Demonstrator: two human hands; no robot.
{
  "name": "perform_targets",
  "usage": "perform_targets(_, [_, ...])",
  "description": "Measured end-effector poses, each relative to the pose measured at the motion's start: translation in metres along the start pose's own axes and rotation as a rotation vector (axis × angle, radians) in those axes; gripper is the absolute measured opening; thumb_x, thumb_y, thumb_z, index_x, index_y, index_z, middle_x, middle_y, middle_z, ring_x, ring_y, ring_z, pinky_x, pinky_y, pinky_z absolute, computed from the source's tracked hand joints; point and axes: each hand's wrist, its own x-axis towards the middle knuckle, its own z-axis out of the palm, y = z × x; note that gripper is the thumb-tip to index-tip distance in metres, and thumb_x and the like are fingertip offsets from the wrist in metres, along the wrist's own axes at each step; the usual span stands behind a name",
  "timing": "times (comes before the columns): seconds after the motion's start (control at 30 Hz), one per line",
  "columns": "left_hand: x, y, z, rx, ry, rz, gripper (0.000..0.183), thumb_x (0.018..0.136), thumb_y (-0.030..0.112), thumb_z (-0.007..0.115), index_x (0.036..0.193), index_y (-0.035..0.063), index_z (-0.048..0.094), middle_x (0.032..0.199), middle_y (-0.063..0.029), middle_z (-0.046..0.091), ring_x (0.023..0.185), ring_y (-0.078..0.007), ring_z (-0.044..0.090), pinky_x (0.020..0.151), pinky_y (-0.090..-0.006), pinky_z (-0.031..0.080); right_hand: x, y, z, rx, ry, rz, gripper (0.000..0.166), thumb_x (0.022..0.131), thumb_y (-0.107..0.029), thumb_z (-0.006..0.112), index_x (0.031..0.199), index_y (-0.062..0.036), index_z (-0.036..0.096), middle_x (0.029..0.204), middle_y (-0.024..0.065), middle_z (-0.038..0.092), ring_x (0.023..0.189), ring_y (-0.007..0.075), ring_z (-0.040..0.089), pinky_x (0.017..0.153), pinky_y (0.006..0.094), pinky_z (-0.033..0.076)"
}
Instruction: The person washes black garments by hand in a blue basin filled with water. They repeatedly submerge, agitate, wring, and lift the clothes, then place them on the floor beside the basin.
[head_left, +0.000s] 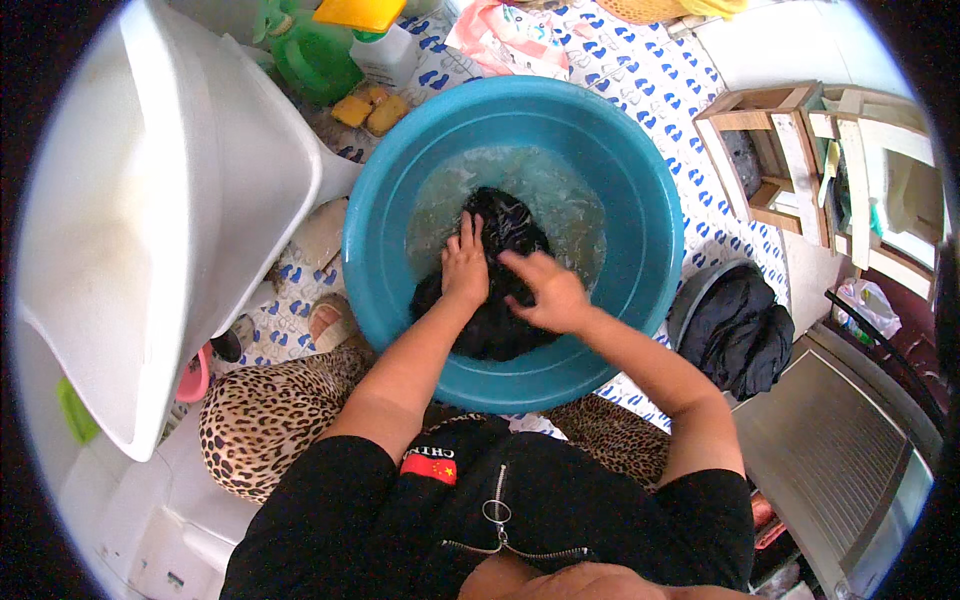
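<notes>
A large blue-green plastic basin (637, 187) stands before me, with cloudy, sudsy water (517, 165) at its bottom. Wet black cloth (499, 334) lies in the water and against the basin's near wall. My left hand (465, 262) rests on the cloth with its fingers pointing away from me and somewhat apart. Just to its right, my right hand (547, 292) is over the cloth, slightly blurred, thumb and fingers spread. Whether its fingertips touch the cloth is hard to tell.
A white sink (247, 142) juts in at the left. Beyond the basin are a green jug (311, 60), a white bottle (386, 56), yellow sponges (367, 109) and a pink plastic bag (514, 37). To the right stand a tub of dark cloth (739, 330), wooden crates (787, 127) and a metal-framed panel (832, 442).
</notes>
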Motion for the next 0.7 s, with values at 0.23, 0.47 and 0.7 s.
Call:
perform_targets(0.23, [0.003, -0.002, -0.002, 0.01, 0.009, -0.059, 0.088, 0.08, -0.001, 0.058, 0.154, 0.0093, 0.011, 0.158, -0.0097, 0.016, 0.119, -0.0318, 0.043, 0.103, -0.0434, 0.039, 0.111, 0.029, 0.045, -0.248, 0.297, 0.241, 0.042, 0.073, -0.038, 0.073, 0.095, -0.0067, 0.056, 0.091, 0.0172, 0.065, 0.08, 0.0371, 0.067, 0.072, 0.0446, 0.055])
perform_targets(0.47, [0.01, -0.002, -0.003, 0.031, 0.045, 0.018, 0.088, 0.078, -0.002, 0.06, 0.153, 0.008, 0.014, 0.155, -0.0136, 0.023, 0.117, -0.0336, 0.046, 0.102, -0.0434, 0.04, 0.163, 0.087, -0.019, 0.456, 0.661, 0.805, 0.046, 0.084, -0.031, 0.064, 0.121, -0.0039, 0.06, 0.113, 0.0193, 0.066, 0.105, 0.033, 0.063, 0.091, 0.0418, 0.05])
perform_targets(0.7, [0.009, 0.008, -0.008, 0.011, 0.014, -0.017, 0.087, 0.08, -0.003, 0.059, 0.154, 0.0101, 0.014, 0.157, -0.0118, 0.019, 0.119, -0.0328, 0.045, 0.102, -0.0402, 0.04, 0.009, 0.079, 0.006, 0.224, 0.344, 0.164, 0.046, 0.07, -0.012, 0.072, 0.114, -0.0111, 0.061, 0.121, 0.0143, 0.06, 0.111, 0.0304, 0.057, 0.094, 0.0392, 0.048])
